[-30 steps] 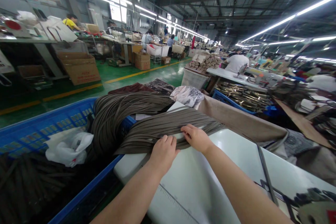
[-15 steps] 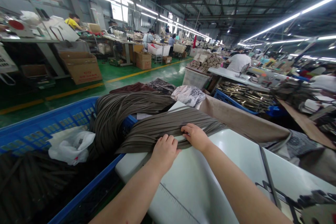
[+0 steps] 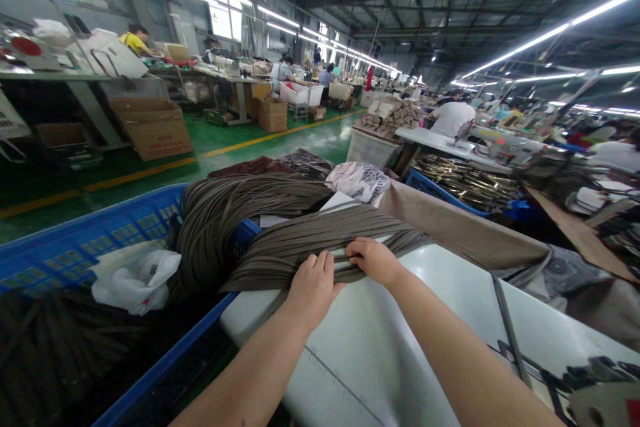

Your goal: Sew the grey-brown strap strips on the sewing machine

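A thick bundle of grey-brown strips (image 3: 310, 240) lies across the far left corner of the white table (image 3: 450, 313). My left hand (image 3: 313, 283) rests on the near edge of the bundle, fingers together and pressed flat on the strips. My right hand (image 3: 373, 259) is just to its right, fingers curled and pinching the strips at the bundle's edge. A second, larger coil of the same strips (image 3: 235, 207) hangs over the rim of a blue crate (image 3: 100, 233) behind the bundle.
The blue crate on the left holds dark strips and a white plastic bag (image 3: 133, 275). A dark strip (image 3: 505, 327) lies on the table at right, near a sewing machine part (image 3: 600, 393). Beyond are fabric piles, cardboard boxes, a green aisle and other workers at benches.
My left hand has slid slightly forward onto the bundle, its fingers now closer to my right hand. The bundle itself stays where it was.
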Tool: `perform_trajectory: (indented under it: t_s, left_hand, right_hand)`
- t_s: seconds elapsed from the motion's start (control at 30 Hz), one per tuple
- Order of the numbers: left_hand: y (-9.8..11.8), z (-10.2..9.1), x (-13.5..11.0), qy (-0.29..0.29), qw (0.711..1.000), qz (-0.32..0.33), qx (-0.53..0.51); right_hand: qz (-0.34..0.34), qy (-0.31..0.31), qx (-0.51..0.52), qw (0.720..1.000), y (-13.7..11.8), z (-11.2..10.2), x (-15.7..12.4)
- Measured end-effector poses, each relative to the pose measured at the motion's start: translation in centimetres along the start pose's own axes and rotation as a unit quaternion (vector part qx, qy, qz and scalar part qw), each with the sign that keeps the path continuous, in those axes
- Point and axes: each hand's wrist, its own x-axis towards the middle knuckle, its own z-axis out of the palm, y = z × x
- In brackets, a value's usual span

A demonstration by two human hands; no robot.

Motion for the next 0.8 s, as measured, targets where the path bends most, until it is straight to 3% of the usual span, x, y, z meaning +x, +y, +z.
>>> perform_trajectory:
  t_s: [0.27, 0.53, 0.8]
  left_hand:
    - [0.1, -0.3, 0.2, -0.003, 1.0, 0.015, -0.007]
    - [0.0, -0.7, 0.0, 0.012, 0.999, 0.052, -0.003]
    - [0.1, -0.9, 0.1, -0.014, 1.0, 0.023, 0.003]
  right_hand:
    - [-0.019, -0.02, 0.005, 1.0, 0.0, -1.0, -0.5]
    - [0.029, 0.06, -0.063, 0.996, -0.9, -0.5, 1.0]
    - [0.01, 0.028, -0.116, 0.993, -0.5, -0.3, 1.4]
